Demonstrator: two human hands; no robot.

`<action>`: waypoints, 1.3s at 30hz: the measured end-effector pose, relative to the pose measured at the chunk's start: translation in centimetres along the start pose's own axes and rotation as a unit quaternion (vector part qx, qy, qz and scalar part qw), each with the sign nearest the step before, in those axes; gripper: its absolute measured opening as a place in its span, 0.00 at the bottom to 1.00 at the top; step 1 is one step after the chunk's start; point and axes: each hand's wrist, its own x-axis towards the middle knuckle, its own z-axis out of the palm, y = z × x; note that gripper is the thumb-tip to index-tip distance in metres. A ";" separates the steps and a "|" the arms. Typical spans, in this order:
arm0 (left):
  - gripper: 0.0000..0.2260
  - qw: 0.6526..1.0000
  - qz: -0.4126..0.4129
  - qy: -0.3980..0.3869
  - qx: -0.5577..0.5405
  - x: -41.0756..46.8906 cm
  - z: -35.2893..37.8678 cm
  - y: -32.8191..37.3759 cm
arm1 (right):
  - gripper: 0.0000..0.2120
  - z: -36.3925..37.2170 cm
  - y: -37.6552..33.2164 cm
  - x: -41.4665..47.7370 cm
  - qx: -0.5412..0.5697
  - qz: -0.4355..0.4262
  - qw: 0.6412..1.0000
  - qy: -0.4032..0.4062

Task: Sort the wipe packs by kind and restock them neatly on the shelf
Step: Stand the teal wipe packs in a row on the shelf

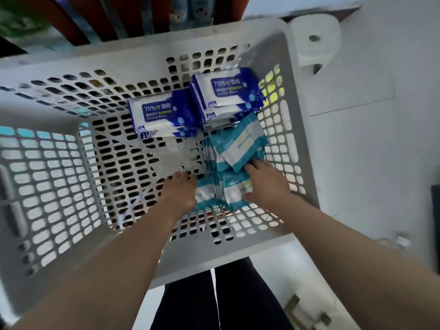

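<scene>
Both my hands reach down into a white perforated basket [59, 177]. At its far side lie dark blue 75% alcohol wipe packs: a short stack [162, 116] on the left and a taller stack [226, 94] on the right. Along the right wall sit teal and white wipe packs, one tilted bunch [240, 146] further away and one near bunch [221, 191]. My left hand [179, 192] presses against the left side of the near teal bunch. My right hand [267, 184] clasps the same bunch from the right, fingers curled on it.
A roll of white paper [314, 39] stands beyond the basket's far right corner on the pale floor. Dark red shelf uprights [71, 22] with packaged goods rise behind the basket. My dark trouser legs [214, 301] are below the near rim.
</scene>
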 end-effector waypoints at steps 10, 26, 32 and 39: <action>0.19 0.994 0.006 -0.046 -0.104 -0.7 0.4 -0.7 | 0.23 -1.5 -0.4 0.0 -0.107 -0.036 0.993 -0.035; 0.18 0.872 -0.084 0.074 -0.476 -14.4 -4.9 -4.2 | 0.13 -7.5 -4.6 -5.5 0.210 -0.085 0.974 -0.015; 0.12 0.711 -0.119 0.291 -0.629 -22.4 -6.9 -5.5 | 0.13 -11.3 -10.0 -8.2 0.318 -0.154 0.934 0.060; 0.10 0.390 -0.136 0.370 -0.832 -31.1 -8.5 -9.4 | 0.12 -16.1 -19.9 -13.3 0.398 -0.281 0.866 0.110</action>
